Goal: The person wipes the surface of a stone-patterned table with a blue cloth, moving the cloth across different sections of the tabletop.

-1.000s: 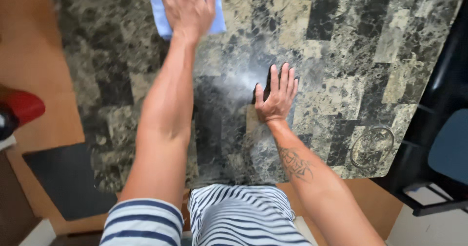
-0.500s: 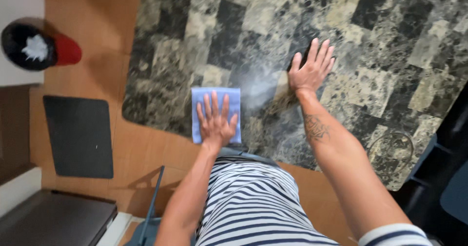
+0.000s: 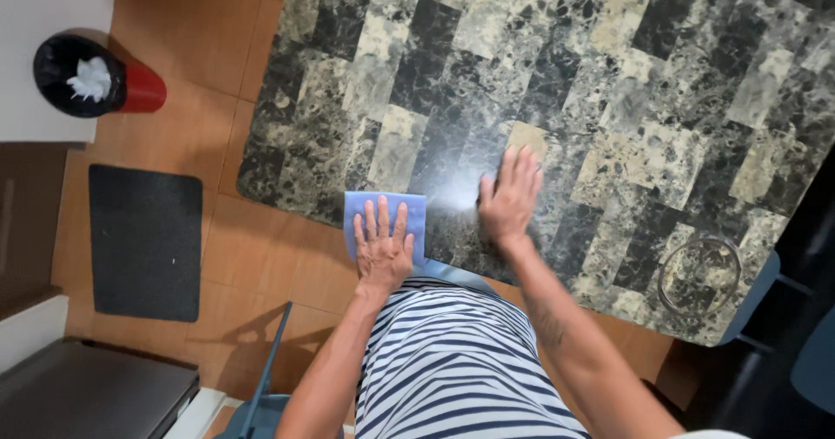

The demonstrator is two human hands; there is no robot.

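- Head view: we saw a dark marble-patterned table (image 3: 609,100) filling most of the frame above a tiled floor.
- A black floor mat (image 3: 145,242) lay well apart, left of the table.
- A red bin (image 3: 96,80) with a black liner stood near the wall.
- Our right hand (image 3: 509,197) lay flat on the table, fingers close together.
- Our left hand (image 3: 383,246) pressed, fingers spread, on the blue cloth (image 3: 416,217) at the table's near edge.
- A clear glass dish (image 3: 698,276) sat near the right corner.

blue cloth (image 3: 416,215) | flat, spread | near edge of marble table (image 3: 609,100)
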